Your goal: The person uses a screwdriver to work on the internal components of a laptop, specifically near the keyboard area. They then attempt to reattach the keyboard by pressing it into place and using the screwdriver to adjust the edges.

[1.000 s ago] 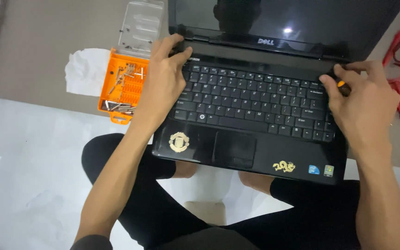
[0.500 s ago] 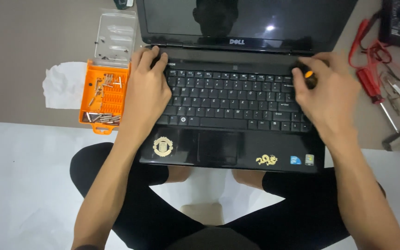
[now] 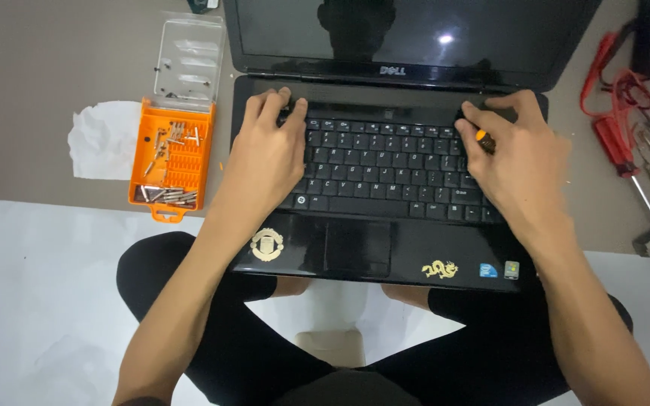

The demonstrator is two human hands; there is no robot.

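On my lap, where I sit cross-legged, rests an open black laptop (image 3: 385,248) with its screen dark; my left hand (image 3: 268,154) lies loosely open on the keyboard's upper left corner, fingertips touching the strip above the keys. My right hand (image 3: 517,162) sits at the upper right corner, fingers closed around a small orange-tipped tool (image 3: 483,139) pressed against that strip. Left of the laptop, an orange bit case (image 3: 171,162) lies open beside a crumpled white tissue (image 3: 103,139); red test leads (image 3: 615,120) lie to the right.
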